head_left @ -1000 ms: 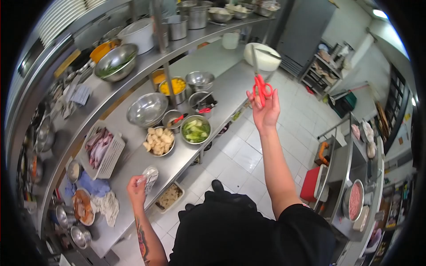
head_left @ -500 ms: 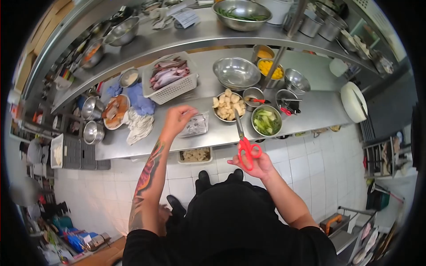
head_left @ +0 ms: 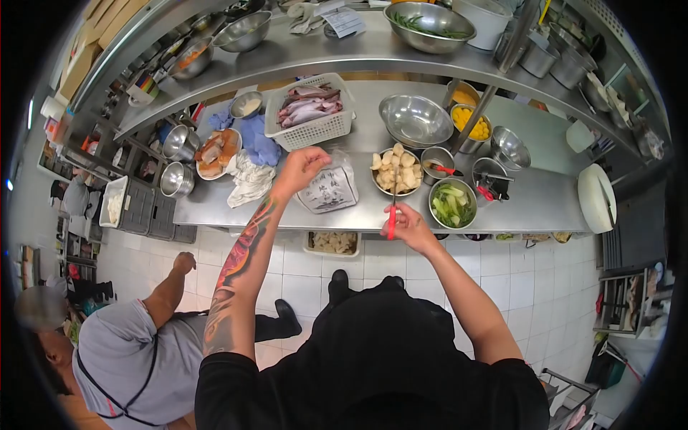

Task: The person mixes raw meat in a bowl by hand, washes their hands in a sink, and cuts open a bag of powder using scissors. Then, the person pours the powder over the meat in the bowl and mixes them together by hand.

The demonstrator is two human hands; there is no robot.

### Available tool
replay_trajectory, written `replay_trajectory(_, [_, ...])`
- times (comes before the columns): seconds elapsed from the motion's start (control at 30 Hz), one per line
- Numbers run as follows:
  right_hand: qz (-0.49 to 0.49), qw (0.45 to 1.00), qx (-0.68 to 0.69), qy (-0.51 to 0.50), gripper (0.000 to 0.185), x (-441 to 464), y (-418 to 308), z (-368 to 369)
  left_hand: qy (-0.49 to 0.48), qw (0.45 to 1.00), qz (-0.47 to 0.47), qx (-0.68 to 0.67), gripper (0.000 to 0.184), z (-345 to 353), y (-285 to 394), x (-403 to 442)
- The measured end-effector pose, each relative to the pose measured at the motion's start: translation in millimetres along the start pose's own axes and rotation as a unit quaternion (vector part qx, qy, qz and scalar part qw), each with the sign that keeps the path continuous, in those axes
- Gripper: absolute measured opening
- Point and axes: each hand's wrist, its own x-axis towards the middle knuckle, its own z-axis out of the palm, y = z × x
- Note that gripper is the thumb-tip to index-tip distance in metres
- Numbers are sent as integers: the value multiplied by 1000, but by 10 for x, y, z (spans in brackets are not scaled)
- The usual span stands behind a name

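My left hand (head_left: 304, 170) pinches the top edge of a clear plastic bag with dark print (head_left: 328, 188), which holds something pale and lies at the counter's front. In my right hand (head_left: 408, 225) are red-handled scissors (head_left: 392, 221), their blades pointing away from me over the front of a bowl of pale chunks (head_left: 398, 172). Right of that hand sits a bowl of cut green vegetables (head_left: 452, 203). A white basket of raw fish (head_left: 311, 115) stands behind the bag, and a large empty steel bowl (head_left: 414, 120) is behind the chunks.
At the left a co-worker in a grey shirt (head_left: 136, 344) stands with one arm stretched forward. White cloth (head_left: 249, 179) lies on the counter (head_left: 287, 217). A steel shelf (head_left: 344, 57) with bowls spans above. A tub of pale pieces (head_left: 333, 242) is below the counter edge.
The view has swung to face the counter. My right hand has lowered the scissors and turned them upright beside the bowl. The bag has been raised somewhat, and the co-worker has come into view.
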Motion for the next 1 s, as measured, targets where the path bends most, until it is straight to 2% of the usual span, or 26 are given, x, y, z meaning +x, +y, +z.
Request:
replay_trajectory(0.03, [0, 1000, 2, 2, 46, 93, -9, -48, -3, 1000, 0, 0, 14, -17, -9, 40])
replay_trajectory(0.1, [-41, 964, -246, 91, 51, 268, -88, -136, -4, 991, 128, 30, 13, -17, -20, 88])
replay_trajectory(0.13, [-38, 964, -247, 92, 51, 319, -180, -196, -5, 992, 127, 28, 13, -20, -22, 93])
replay_trajectory(0.2, [-34, 884, -460, 79, 66, 368, -642, -204, -50, 997, 55, 32, 11, -59, 40, 116])
replay_trajectory(0.27, [-25, 871, -489, 47, 68, 437, -853, -298, -49, 997, 59, 30, 10, -72, 36, 113])
replay_trajectory(0.3, [-16, 855, -518, 13, 71, 483, -933, -347, -46, 997, 60, 28, 10, -73, 35, 111])
replay_trajectory(0.33, [-10, 823, -568, -16, 67, 562, -1009, -391, -48, 997, 62, 26, 10, -70, 33, 113])
replay_trajectory(0.37, [-8, 822, -569, -14, 67, 608, -1059, -402, -48, 997, 61, 17, 9, -66, 34, 117])
replay_trajectory(0.47, [-106, 779, -617, -27, 65, 765, -1126, -347, -48, 996, 69, -13, 9, -45, 32, 137])
replay_trajectory(0.57, [-134, 773, -617, -63, 68, 967, -1187, -292, -54, 996, 65, -35, 8, -57, -6, 166])
replay_trajectory(0.67, [-142, 742, -651, -71, 70, 1080, -1292, -221, -68, 996, 54, -24, 7, -107, -9, 170])
replay_trajectory(0.8, [-120, 738, -659, -74, 67, 1064, -1391, -108, -81, 993, 89, 2, 5, -162, 26, 139])
replay_trajectory(0.9, [-143, 737, -654, -93, 61, 1089, -1349, -112, -76, 995, 62, -30, 5, -163, 15, 107])
replay_trajectory(1.0, [-139, 738, -655, -80, 62, 1079, -1343, -101, -69, 994, 81, -21, 7, -179, 17, 108])
